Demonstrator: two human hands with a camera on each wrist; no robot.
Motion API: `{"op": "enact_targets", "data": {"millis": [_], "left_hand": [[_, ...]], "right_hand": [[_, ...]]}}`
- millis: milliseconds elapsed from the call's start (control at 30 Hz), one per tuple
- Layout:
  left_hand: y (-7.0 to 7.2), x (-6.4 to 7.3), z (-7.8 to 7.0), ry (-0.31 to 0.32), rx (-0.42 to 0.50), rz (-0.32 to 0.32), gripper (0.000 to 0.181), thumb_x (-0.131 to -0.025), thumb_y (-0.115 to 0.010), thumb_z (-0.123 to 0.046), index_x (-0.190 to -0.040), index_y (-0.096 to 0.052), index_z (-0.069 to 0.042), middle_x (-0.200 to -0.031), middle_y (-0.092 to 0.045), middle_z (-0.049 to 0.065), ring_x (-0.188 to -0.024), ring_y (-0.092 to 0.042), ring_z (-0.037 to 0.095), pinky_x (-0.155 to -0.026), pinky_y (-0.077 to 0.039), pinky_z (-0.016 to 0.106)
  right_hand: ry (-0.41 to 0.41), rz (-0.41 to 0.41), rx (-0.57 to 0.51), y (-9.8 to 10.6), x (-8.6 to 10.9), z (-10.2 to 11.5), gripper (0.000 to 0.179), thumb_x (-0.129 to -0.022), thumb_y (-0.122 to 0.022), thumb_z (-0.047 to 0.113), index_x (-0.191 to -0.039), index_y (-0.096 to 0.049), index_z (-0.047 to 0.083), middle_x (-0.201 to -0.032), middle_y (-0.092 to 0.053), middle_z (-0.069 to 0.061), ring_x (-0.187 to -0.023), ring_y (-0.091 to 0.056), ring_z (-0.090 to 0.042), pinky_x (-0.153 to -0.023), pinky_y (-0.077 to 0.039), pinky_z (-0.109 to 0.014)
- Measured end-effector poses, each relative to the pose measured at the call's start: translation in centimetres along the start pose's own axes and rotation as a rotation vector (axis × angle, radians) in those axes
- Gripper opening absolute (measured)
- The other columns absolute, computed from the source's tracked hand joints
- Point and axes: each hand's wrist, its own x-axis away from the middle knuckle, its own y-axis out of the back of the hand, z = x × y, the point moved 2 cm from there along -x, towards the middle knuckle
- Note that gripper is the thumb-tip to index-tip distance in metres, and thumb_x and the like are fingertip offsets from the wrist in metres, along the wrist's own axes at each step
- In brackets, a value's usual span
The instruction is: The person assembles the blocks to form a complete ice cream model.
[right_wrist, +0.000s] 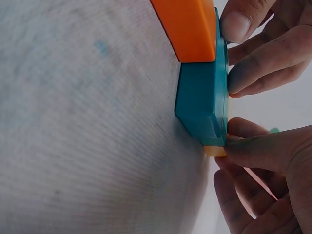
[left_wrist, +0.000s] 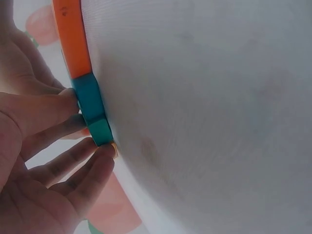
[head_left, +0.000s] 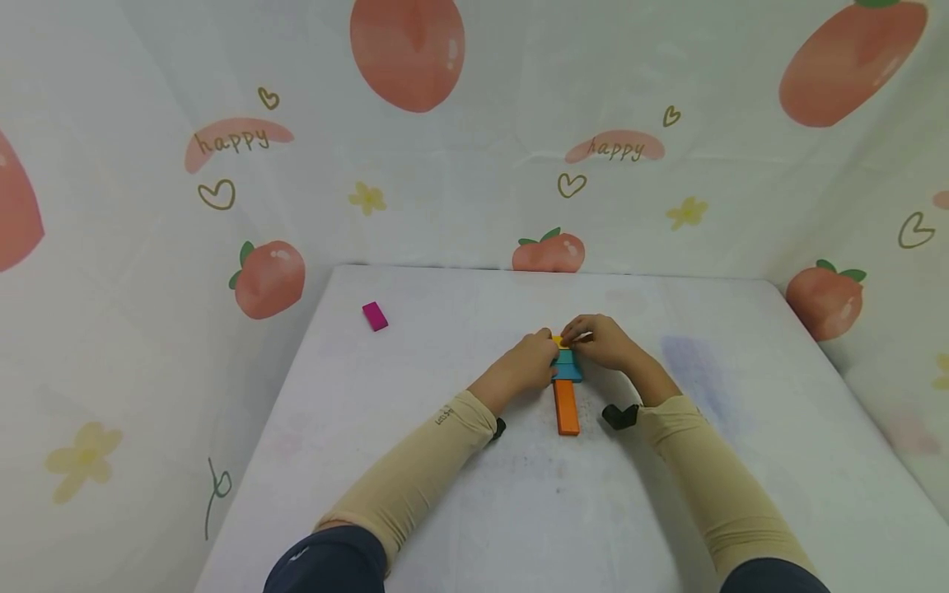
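Note:
Flat toy blocks lie end to end on the table: an orange block [head_left: 566, 408] nearest, two teal blocks [head_left: 567, 372] beyond it, and a small yellow block [head_left: 561, 341] at the far end. My left hand [head_left: 530, 362] is at the row's left side, its thumb and curled fingers holding the teal blocks, with fingertips reaching the far end. From the right, my right hand [head_left: 604, 340] pinches at the yellow block, mostly hidden by the fingers. In the right wrist view the teal block [right_wrist: 200, 97] has a slanted corner beside the yellow one.
A magenta block [head_left: 375, 316] lies apart at the far left of the white table [head_left: 445, 511]. A patterned cloth [head_left: 474, 189] hangs behind and around the table. Black wrist devices [head_left: 620, 417] show near both sleeves.

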Motion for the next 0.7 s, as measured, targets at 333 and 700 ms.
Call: {"op": "enact_targets", "data": {"millis": [333, 700], "left_hand": [[0.1, 0.3, -0.1, -0.001, -0.012, -0.001, 0.023, -0.104, -0.07, -0.023, -0.115, -0.078, -0.004, -0.123, -0.065, 0.012, -0.097, -0.063, 0.022, -0.09, -0.056, 0.031], [0.1, 0.3, 0.0, -0.008, -0.007, -0.002, 0.022, -0.104, -0.07, -0.022, -0.114, -0.078, -0.005, -0.123, -0.064, 0.012, -0.096, -0.062, 0.021, -0.089, -0.056, 0.03]], "right_hand": [[-0.008, -0.024, 0.03, -0.3, 0.4, 0.7, 0.018, -0.099, -0.064, -0.008, -0.107, -0.08, -0.004, -0.116, -0.074, -0.02, -0.115, -0.068, -0.039, -0.099, -0.059, -0.054], [0.055, 0.08, 0.149, 0.1, 2.0, 1.6, 0.027, -0.096, -0.075, 0.01, -0.121, -0.077, -0.003, -0.135, -0.068, -0.021, -0.126, -0.063, -0.044, -0.104, -0.055, -0.06]]}}
